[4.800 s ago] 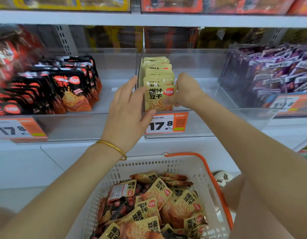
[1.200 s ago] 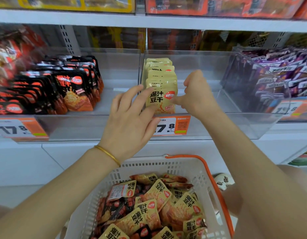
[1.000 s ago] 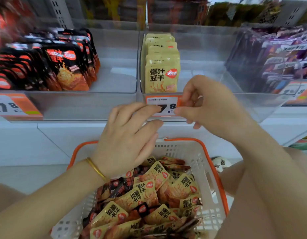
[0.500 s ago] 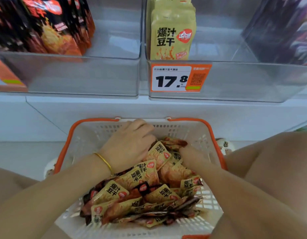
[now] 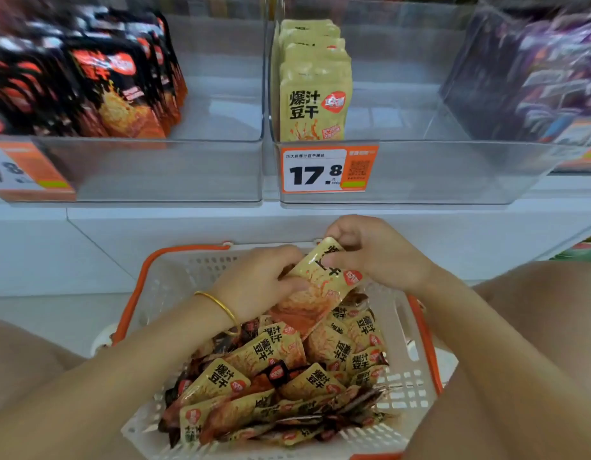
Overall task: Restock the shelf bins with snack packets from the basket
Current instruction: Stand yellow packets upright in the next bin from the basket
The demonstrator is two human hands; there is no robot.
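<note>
Left hand [image 5: 257,280] curled on the lower edge of one yellow packet [image 5: 324,277]. Right hand [image 5: 377,254] pinched its upper end, so both hands gripped the same packet. It was held tilted just above the far side of the basket [image 5: 148,270], which was white plastic with an orange rim. Part of the packet's black print was covered by the right fingers [image 5: 334,260]. There was a gold bangle [image 5: 221,307] on the left wrist. Below lay a loose packet pile [image 5: 287,376] in the basket, mostly yellow and printed 爆汁豆干, with a few dark ones mixed in. Each had a red brand badge, too small to read. Beyond the basket was a white shelf ledge [image 5: 187,227], with clear bins on it. The middle bin [image 5: 453,174] held an upright row of yellow packets [image 5: 312,104] along its left wall, the front one reading 爆汁豆干. An orange price tag [image 5: 327,169] on its front read 17.8, with a QR code and a small header line, possibly the product name. The left bin [image 5: 171,171] held black-and-red packets [image 5: 121,91], and its tag [image 5: 18,171] was cut off by the frame. Purple packets [image 5: 553,68] at far right were blurred and their text unreadable. The forearms hid the basket's near corners.
</note>
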